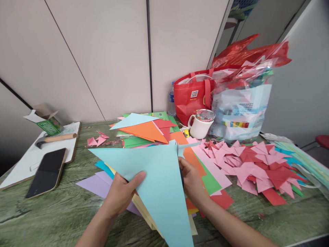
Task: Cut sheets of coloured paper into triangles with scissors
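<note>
A large folded sheet of light blue paper [159, 185] is held up over the table, its pointed corner reaching left. My left hand [123, 190] pinches it, thumb on top and fingers hidden underneath. At the paper's right edge, my right hand [191, 180] is closed around what look like scissors [182, 176]. Only a dark bit of handle and a small greyish tip by the upper edge show; the paper covers the rest. A narrow light blue flap [189, 146] sticks out right of that tip. Beneath lie coloured sheets, among them purple paper [94, 185] and green paper [212, 183].
Folded pink and red paper pieces [246, 161] are heaped at right. Behind stand a white mug [200, 127], a red bag [191, 103] and a plastic bag [239, 113]. A phone [47, 173] and a hammer [58, 138] lie at left. Stacked paper [146, 132] sits at the back.
</note>
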A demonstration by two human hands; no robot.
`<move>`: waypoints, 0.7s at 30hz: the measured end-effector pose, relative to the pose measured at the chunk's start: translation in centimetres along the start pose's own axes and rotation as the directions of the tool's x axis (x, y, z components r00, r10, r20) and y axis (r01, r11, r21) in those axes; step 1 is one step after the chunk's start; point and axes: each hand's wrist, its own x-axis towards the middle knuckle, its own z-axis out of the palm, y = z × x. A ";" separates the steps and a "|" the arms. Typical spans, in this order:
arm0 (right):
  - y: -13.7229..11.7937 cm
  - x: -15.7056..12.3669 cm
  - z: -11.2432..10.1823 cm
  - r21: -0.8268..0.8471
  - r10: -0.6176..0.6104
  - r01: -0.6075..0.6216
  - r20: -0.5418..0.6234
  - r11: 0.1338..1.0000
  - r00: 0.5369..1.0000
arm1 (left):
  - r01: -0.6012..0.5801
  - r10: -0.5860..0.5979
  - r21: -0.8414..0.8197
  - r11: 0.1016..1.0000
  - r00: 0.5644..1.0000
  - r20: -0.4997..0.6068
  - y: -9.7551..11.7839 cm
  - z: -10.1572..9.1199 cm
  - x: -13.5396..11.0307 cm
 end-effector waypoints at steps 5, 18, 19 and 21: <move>-0.2 0.0 0.1 0.001 0.008 -0.008 -0.017 1.000 1.000 | -0.003 0.003 0.024 1.000 1.000 -0.019 -0.1 0.0 0.0; -0.4 0.1 0.2 -0.002 0.008 -0.008 -0.064 1.000 0.998 | -0.015 0.016 0.063 0.998 1.000 -0.022 -0.4 -0.3 0.0; -0.3 0.0 0.2 -0.003 0.017 -0.017 -0.064 1.000 0.998 | -0.018 0.019 0.064 0.998 1.000 -0.023 -0.4 -0.3 0.1; -0.1 -0.1 0.1 0.009 0.040 -0.039 -0.062 0.999 0.997 | -0.019 0.021 0.070 0.997 1.000 -0.022 -0.3 -0.2 0.1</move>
